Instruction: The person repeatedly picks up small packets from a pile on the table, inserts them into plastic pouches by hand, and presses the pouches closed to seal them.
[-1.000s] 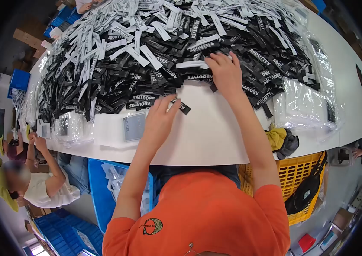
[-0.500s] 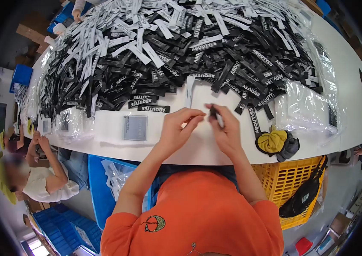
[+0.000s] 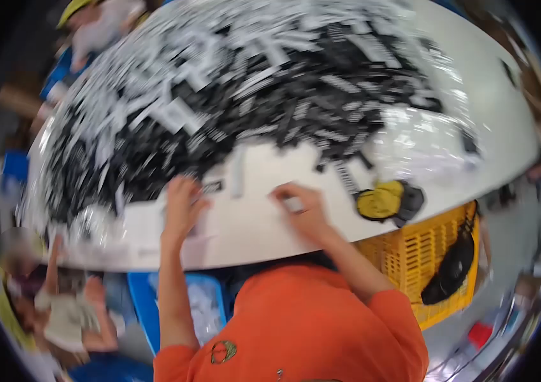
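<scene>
Motion blurs this view. My left hand is over the right end of a flat white packet, beside a black label strip. Its fingers are bent, and whether they grip anything is smeared. Further right, my right hand is curled closed above the white table, around a small whitish object whose kind I cannot make out. A single pale strip lies on the table between the hands. Behind them spreads a large heap of black and white label strips.
Clear plastic packs lie at the right, near a yellow and grey fabric bundle. Below the table edge stand a yellow crate and a blue bin. Co-workers are at the left and upper left.
My hands have moved apart: the left went left to the white packet, the right shifted slightly left and down in view. The whole view has tilted and blurred.
</scene>
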Tool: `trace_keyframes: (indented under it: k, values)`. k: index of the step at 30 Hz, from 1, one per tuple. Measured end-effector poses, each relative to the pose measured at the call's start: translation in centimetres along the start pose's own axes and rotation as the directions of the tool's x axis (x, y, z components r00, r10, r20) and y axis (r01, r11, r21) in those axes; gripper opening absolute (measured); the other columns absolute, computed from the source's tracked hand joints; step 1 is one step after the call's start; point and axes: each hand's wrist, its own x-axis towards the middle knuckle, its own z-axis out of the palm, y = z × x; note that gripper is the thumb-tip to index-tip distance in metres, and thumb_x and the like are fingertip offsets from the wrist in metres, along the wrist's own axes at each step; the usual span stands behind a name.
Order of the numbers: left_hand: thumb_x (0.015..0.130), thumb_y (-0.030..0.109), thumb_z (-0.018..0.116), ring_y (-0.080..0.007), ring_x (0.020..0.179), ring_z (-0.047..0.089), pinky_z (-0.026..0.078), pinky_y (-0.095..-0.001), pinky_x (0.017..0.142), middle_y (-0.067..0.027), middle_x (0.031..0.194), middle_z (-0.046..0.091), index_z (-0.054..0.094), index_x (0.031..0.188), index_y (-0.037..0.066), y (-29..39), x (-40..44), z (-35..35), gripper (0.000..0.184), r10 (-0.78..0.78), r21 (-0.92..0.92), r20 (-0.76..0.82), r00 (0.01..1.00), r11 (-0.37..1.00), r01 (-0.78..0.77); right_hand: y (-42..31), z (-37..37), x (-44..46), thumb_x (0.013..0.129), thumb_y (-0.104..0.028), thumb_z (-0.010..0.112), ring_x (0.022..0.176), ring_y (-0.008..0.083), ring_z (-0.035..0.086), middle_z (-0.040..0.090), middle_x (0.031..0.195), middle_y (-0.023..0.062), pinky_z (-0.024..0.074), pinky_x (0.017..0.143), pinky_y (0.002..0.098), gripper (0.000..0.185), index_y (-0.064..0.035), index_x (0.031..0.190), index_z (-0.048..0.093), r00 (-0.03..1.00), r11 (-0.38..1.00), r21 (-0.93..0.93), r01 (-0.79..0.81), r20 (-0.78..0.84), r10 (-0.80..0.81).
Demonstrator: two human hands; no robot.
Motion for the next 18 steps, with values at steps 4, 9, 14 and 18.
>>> trace_keyframes:
  k: [4, 9, 14, 18]
  values:
    - [0.080, 0.004, 0.079, -0.0370, 0.073, 0.060, 0.048, -0.0438, 0.068, -0.0158, 0.079, 0.061, 0.057, 0.091, 0.003, 2.5, 0.2, -1.4, 0.024, -0.147, 0.057, -0.192, 0.970, 0.985, 0.161, -2.5, 1.2, 0.2, 0.067, 0.005, 0.069, 0.097, 0.0349, 0.067, 0.065, 0.106, 0.0106, 0.0556, 0.079, 0.0421, 0.055, -0.0119, 0.119, 0.068, 0.995, 0.995, -0.074, 0.064, 0.086, -0.057]
    - [0.092, -0.005, 0.060, -0.0176, 0.068, 0.062, 0.049, -0.0303, 0.062, -0.0111, 0.087, 0.067, 0.063, 0.101, -0.001, 9.8, -1.1, -4.4, 0.011, -0.019, -0.320, -0.193, 0.981, 0.946, -0.044, -6.3, 2.8, 1.8, 0.074, -0.009, 0.077, 0.092, 0.0354, 0.068, 0.066, 0.099, 0.0089, 0.0541, 0.074, 0.0435, 0.038, -0.0113, 0.111, 0.070, 0.981, 0.983, 0.030, 0.183, 0.059, -0.185]
    - [0.094, 0.000, 0.059, -0.0276, 0.072, 0.065, 0.052, -0.0358, 0.065, -0.0143, 0.091, 0.067, 0.067, 0.105, 0.001, 11.8, -1.4, -4.4, 0.013, 0.370, -0.080, -0.186, 0.910, 0.918, -0.389, -6.8, 1.2, 2.5, 0.079, -0.016, 0.080, 0.082, 0.0376, 0.067, 0.069, 0.084, 0.0127, 0.0527, 0.073, 0.0449, 0.018, -0.0055, 0.091, 0.072, 0.973, 0.967, 0.174, 0.188, 0.102, -0.208]
    - [0.088, 0.002, 0.068, -0.0291, 0.078, 0.069, 0.054, -0.0361, 0.066, -0.0117, 0.094, 0.067, 0.071, 0.112, 0.009, 12.9, -1.6, -4.2, 0.025, 0.406, 0.022, -0.083, 0.910, 0.914, -0.405, -6.1, -1.0, 2.8, 0.083, -0.011, 0.079, 0.074, 0.0225, 0.066, 0.069, 0.086, 0.0079, 0.0503, 0.067, 0.0350, 0.016, -0.0021, 0.091, 0.069, 0.956, 0.967, 0.213, 0.143, 0.223, -0.191]
